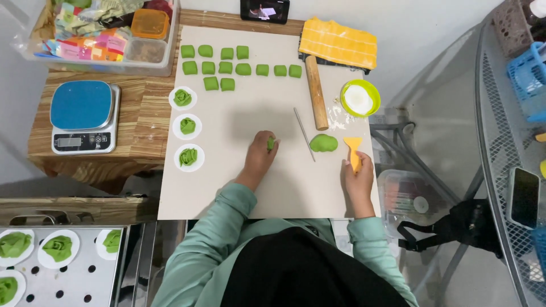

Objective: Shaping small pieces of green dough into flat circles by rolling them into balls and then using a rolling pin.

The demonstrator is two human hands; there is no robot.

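My left hand (259, 156) rests on the beige work mat (239, 182) with its fingers closed on a small green dough piece (271, 144). My right hand (358, 176) grips an orange plastic scraper (353, 149), blade pointing away from me. Just left of the scraper lies a flattened green dough lump (323, 142). A thin metal stick (304, 134) lies between my hands. Several green dough portions (227, 68) sit in rows at the mat's far side. Three shaped green dough flowers on white paper discs (188, 125) line the mat's left edge.
A wooden rolling pin (316, 91) lies beside a green bowl of white flour (360, 98). An orange cloth (338, 42) and a phone (264, 10) are at the back. A blue kitchen scale (84, 116) stands left. A perforated steamer tray (74, 278) holds more dough flowers.
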